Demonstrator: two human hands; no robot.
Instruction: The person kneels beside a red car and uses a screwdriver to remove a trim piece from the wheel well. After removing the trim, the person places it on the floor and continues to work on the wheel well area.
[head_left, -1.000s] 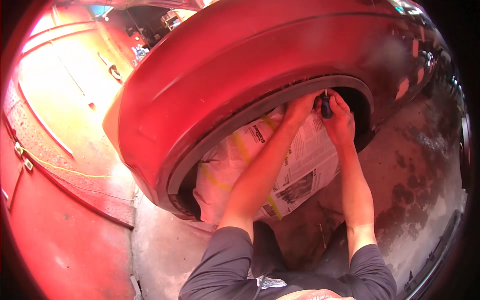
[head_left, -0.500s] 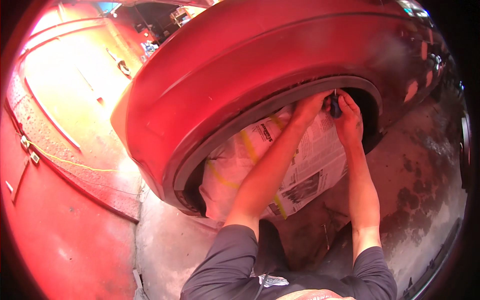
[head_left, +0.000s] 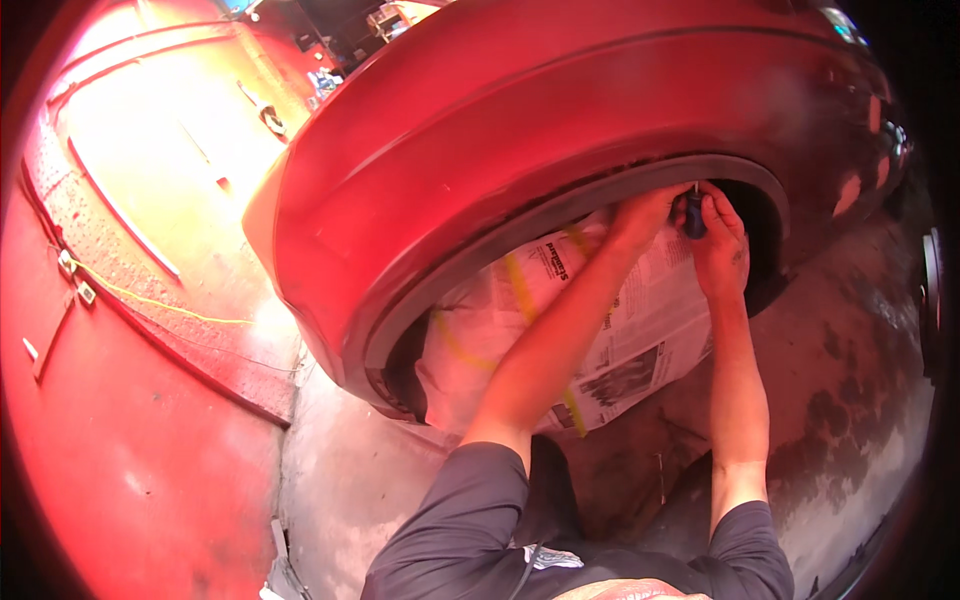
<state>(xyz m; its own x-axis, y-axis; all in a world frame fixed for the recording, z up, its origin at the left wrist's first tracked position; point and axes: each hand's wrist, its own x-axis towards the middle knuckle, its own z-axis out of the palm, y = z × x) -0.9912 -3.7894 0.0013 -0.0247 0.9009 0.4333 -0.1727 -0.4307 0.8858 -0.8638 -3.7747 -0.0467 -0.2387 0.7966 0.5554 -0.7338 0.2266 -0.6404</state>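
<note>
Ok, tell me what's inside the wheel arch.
Newspaper with yellow strips fills most of the wheel arch. At its upper right, the right hand holds a dark-handled tool beside the left hand. Whatever the newspaper covers can't be seen.

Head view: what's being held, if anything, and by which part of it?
The right hand holds a screwdriver by its dark handle; whether the left hand holds anything can't be told.

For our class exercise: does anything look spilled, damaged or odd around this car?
Dark blotches stand out against the paler floor at right, possibly spilled liquid. Newspaper with yellow tape fills much of the wheel arch, an unusual covering there.
</note>
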